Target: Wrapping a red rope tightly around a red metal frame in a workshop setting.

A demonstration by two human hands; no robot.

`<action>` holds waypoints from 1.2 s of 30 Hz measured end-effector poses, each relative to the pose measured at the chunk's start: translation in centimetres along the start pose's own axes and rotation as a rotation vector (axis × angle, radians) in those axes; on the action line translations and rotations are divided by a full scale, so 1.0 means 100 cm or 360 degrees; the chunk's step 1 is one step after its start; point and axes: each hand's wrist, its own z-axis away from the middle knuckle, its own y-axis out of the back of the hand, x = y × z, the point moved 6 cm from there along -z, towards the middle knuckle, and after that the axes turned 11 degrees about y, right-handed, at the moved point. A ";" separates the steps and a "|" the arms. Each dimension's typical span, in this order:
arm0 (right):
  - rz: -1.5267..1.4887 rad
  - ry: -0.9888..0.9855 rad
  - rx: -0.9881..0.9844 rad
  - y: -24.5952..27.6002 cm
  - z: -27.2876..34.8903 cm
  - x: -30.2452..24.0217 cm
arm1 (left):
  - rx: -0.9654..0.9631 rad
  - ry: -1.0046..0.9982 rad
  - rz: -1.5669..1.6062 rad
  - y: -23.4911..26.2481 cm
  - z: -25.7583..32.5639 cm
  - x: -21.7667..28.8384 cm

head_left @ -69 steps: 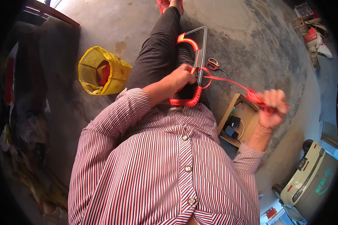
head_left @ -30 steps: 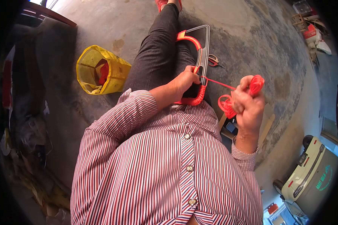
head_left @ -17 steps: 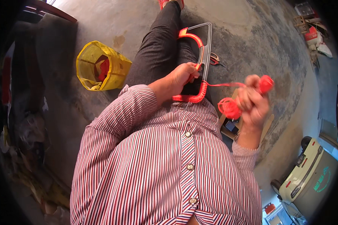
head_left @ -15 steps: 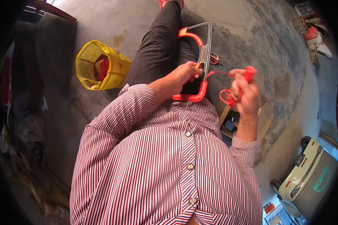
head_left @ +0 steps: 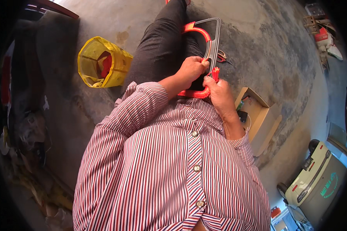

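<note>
One head-worn fisheye camera looks steeply down the person's striped shirt [head_left: 173, 165] onto the lap, with both hands close beneath near mid-frame; the concrete floor [head_left: 273, 57] curves away at the dark rim

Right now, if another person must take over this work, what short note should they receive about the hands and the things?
Left hand: grips the frame on the lap, near its wrapped end.
Right hand: pinches the red cord against the frame.
Done: red winding covers the lower bend and the upper arc.
Left: the straight grey side is bare.
Nearby: scissors on the floor, open cardboard box to the right, yellow basket to the left.
</note>
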 end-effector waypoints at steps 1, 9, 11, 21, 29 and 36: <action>-0.0005 -0.0011 0.0001 -0.001 0.001 -0.002 | 0.0005 -0.0002 0.0005 0.001 -0.006 -0.003; -0.0737 -0.0208 0.0054 0.020 0.019 -0.026 | -0.0084 -0.0067 -0.0009 0.021 -0.033 0.013; -0.0847 0.0059 0.0128 0.050 0.023 -0.051 | -0.0157 -0.0043 0.0038 0.019 -0.027 0.012; -0.1067 0.0553 0.0037 0.086 0.046 -0.152 | 0.0704 -0.1094 -0.1186 0.014 0.033 0.056; 0.0506 0.0652 -0.0288 0.063 -0.021 -0.093 | 0.0702 -0.0844 -0.0868 0.026 0.046 0.079; 0.0864 0.0549 -0.0233 0.003 -0.051 -0.019 | 0.0508 -0.0460 -0.1317 0.022 0.026 0.031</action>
